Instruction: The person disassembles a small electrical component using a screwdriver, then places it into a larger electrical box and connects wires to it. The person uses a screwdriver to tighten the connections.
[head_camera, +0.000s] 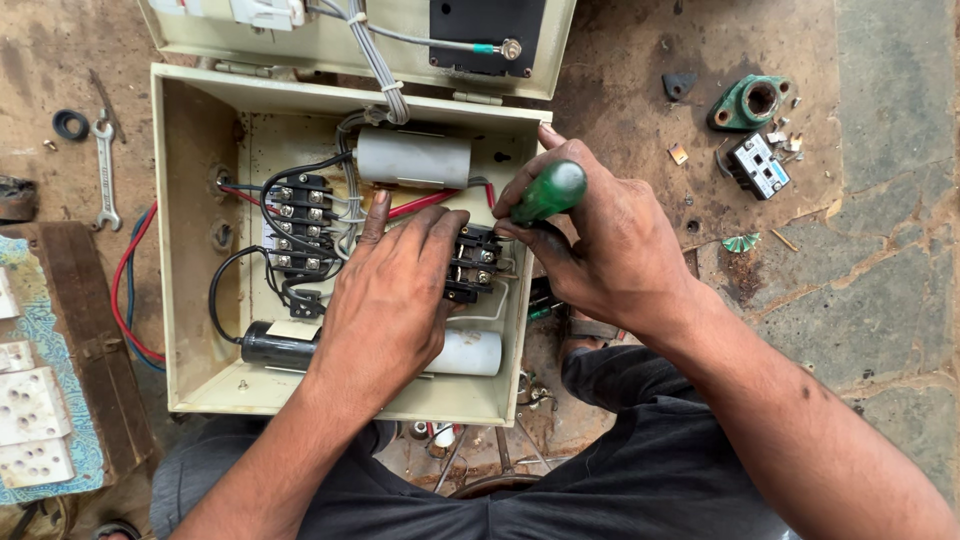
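Note:
An open cream metal control box (190, 250) lies on the floor between my knees. Inside it are a grey cylindrical capacitor (413, 158) at the top, a black terminal block (300, 225) with wires, and a black and white capacitor (275, 345) along the bottom. My left hand (385, 300) rests flat inside the box, its fingers pressing on a black component (478, 262) at the right side. My right hand (600, 245) grips a green-handled screwdriver (548, 192) pointing down onto that same component; its tip is hidden.
The box lid (400, 40) with a black panel lies open behind. A spanner (105, 170) and black ring (70, 124) lie at the left, white perforated plates (30, 410) lower left. At the right lie a green flange bearing (750, 102) and a small switch block (758, 165).

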